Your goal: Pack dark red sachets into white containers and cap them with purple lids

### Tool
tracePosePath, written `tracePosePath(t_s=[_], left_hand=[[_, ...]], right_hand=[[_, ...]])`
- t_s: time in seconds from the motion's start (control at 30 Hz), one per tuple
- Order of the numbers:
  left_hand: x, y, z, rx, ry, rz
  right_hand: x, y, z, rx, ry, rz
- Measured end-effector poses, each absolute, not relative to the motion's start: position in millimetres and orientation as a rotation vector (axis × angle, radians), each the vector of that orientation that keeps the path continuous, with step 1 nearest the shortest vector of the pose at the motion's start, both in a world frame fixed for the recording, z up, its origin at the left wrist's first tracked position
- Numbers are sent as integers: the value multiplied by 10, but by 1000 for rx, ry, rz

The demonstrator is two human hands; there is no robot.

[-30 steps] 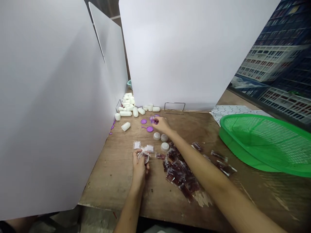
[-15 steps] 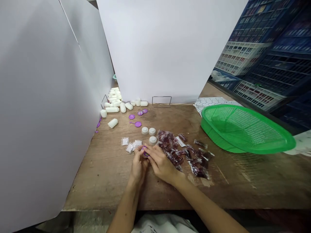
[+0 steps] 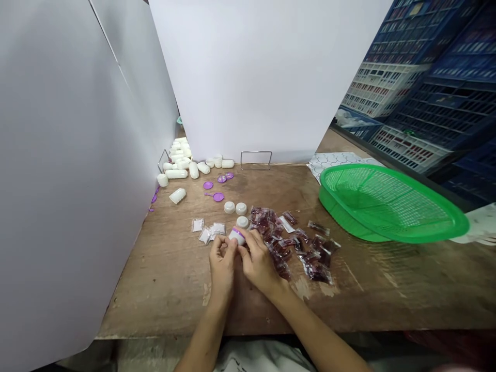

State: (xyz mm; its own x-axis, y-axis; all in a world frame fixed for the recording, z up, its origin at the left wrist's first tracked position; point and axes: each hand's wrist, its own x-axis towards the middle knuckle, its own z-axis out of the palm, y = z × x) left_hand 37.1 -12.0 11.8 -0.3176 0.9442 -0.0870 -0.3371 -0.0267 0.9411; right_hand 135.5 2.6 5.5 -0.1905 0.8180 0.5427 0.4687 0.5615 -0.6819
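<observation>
A small white cup with a purple rim (image 3: 236, 236) is tilted between my two hands, held at the fingertips. My left hand (image 3: 222, 261) is closed on its left side, and my right hand (image 3: 259, 258) grips its right side. Just beyond are three white cups (image 3: 242, 222), bottom up. Small white packets (image 3: 205, 235) lie to the left of my left hand. Dark red sachets (image 3: 275, 237) are heaped right beside my right hand. Farther back lie purple lids (image 3: 218, 197), one with a stem.
White cups, some in stacks (image 3: 176, 174), crowd the back left corner. A green basket (image 3: 391, 204) stands at the right on the wooden table (image 3: 170, 289). White panels (image 3: 248, 77) rise behind and at left. Crates (image 3: 411, 113) are stacked beyond.
The cup has been tipped between my hands, so its white side now shows. My fingers have shifted from over its purple top to its sides.
</observation>
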Motion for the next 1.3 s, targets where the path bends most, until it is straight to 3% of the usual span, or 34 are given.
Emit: tracePosePath(t_s=[0.33,0.57,0.67,0.73,0.87,1.13,1.3], left_hand=[[323,-88,151,747,1202,1644],[22,-142,-106,1079,1310,1438],[-165,-195,-238,1268,1480,1357],[-252,-240,-304,1367,1563,1313],[-307,-332,-268,1486,1663,1236],[-161,-13,93,1121,1365,1585],[-193,66,-69,1011,1408,1594]], right_hand=[[1265,52,70,-1047,-1724,505],[1237,137,98,-903,-2098,649],[1287,475,235,-1158,-2184,791],[1343,816,287,-1486,-2077,678],[1418,1363,263,-1642,-2007,629],[1025,950,360,-1417,-2160,903],[1262,1119,392,-1610,-2183,734]])
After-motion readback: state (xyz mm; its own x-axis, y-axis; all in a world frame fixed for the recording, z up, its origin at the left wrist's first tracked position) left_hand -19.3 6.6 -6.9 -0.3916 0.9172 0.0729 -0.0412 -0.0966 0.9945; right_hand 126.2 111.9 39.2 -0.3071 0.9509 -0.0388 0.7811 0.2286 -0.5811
